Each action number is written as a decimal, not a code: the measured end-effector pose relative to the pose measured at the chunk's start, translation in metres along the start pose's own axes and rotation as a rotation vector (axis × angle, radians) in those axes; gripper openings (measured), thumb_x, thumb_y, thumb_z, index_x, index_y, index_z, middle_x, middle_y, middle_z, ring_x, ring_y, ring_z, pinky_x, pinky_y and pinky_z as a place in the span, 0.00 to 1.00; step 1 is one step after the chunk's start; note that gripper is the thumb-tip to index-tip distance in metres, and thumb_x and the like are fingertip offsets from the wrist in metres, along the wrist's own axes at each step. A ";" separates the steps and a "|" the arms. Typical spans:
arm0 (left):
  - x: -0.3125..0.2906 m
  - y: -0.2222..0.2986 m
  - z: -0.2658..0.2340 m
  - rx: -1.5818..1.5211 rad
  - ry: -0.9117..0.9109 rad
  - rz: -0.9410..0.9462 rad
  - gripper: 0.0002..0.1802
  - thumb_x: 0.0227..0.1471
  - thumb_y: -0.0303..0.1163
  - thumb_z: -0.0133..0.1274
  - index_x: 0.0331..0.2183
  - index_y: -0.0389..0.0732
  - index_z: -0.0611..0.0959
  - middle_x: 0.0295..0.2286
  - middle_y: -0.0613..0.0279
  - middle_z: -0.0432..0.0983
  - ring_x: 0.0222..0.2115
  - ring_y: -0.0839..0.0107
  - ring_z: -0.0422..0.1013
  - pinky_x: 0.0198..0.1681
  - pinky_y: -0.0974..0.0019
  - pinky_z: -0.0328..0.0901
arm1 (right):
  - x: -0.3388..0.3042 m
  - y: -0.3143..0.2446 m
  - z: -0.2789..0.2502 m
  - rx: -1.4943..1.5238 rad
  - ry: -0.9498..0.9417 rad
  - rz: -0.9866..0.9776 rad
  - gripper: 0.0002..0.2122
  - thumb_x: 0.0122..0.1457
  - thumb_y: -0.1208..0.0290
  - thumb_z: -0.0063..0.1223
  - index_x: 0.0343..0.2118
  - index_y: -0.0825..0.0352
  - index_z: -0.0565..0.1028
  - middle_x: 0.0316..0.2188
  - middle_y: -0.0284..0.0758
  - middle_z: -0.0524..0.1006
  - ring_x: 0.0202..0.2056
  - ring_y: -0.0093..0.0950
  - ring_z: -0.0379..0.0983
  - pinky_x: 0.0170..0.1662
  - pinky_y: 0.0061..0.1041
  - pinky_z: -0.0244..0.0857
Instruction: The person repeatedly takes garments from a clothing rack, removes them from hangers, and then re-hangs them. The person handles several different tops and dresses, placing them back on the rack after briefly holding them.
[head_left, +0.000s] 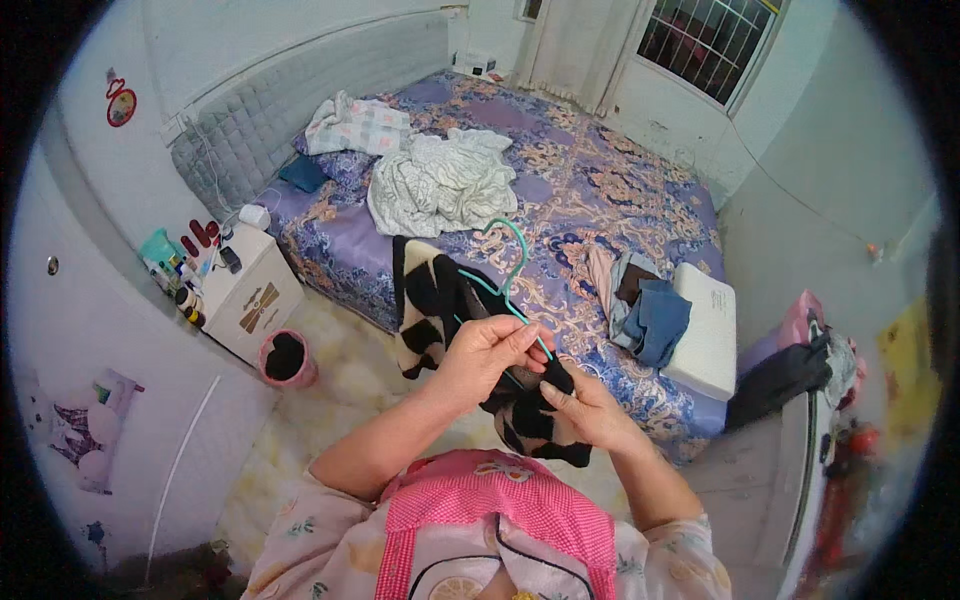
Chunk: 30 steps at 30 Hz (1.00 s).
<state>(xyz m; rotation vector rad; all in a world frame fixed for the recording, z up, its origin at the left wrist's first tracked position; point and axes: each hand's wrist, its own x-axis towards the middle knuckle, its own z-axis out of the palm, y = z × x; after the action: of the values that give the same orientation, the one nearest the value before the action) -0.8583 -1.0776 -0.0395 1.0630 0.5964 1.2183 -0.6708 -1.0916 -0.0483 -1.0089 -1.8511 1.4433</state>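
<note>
In front of my chest hangs a black and cream patterned knit garment [424, 310], with a teal clothes hanger [518, 262] partly inside it, hook upward. My left hand [490, 355] pinches the hanger's sloping arm between thumb and fingers. Lower and to the right, my right hand [590, 408] grips the dark edge of the garment near the end of the hanger's arm. Folds of cloth and my hands hide much of the hanger's lower part.
Ahead stands a bed with a purple floral cover [570, 180], bearing a rumpled pale quilt [440, 185], folded clothes [655, 320] and a white pillow [705, 330]. At left are a white nightstand [255, 295] and a pink bin [300, 372]. Clothes [785, 375] lie over a cabinet at right.
</note>
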 end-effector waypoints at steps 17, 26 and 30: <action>0.160 0.021 0.007 1.371 0.351 0.614 0.15 0.48 0.34 0.54 0.35 0.33 0.75 0.43 0.51 0.65 0.45 0.54 0.61 0.49 0.57 0.56 | 0.104 0.031 -0.156 -0.088 -0.065 -0.182 0.10 0.59 0.69 0.47 0.31 0.73 0.70 0.25 0.33 0.63 0.30 0.24 0.63 0.34 0.23 0.59; 0.250 0.010 0.015 1.281 0.508 0.455 0.15 0.54 0.34 0.46 0.21 0.35 0.70 0.19 0.50 0.65 0.25 0.49 0.63 0.29 0.55 0.58 | 0.163 0.034 -0.262 -0.174 -0.105 -0.261 0.10 0.51 0.72 0.57 0.34 0.71 0.74 0.26 0.33 0.67 0.30 0.24 0.64 0.35 0.22 0.58; 0.271 -0.003 0.012 1.295 0.570 0.414 0.16 0.57 0.36 0.42 0.24 0.37 0.76 0.20 0.52 0.68 0.23 0.57 0.66 0.28 0.62 0.60 | 0.182 0.044 -0.295 -0.171 -0.223 -0.372 0.16 0.48 0.71 0.59 0.40 0.70 0.74 0.26 0.33 0.68 0.31 0.26 0.64 0.36 0.24 0.58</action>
<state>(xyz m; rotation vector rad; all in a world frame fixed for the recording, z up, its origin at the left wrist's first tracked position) -0.7693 -0.8253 0.0062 1.9694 1.8185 1.4947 -0.5218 -0.7771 -0.0192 -0.5513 -2.2138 1.2271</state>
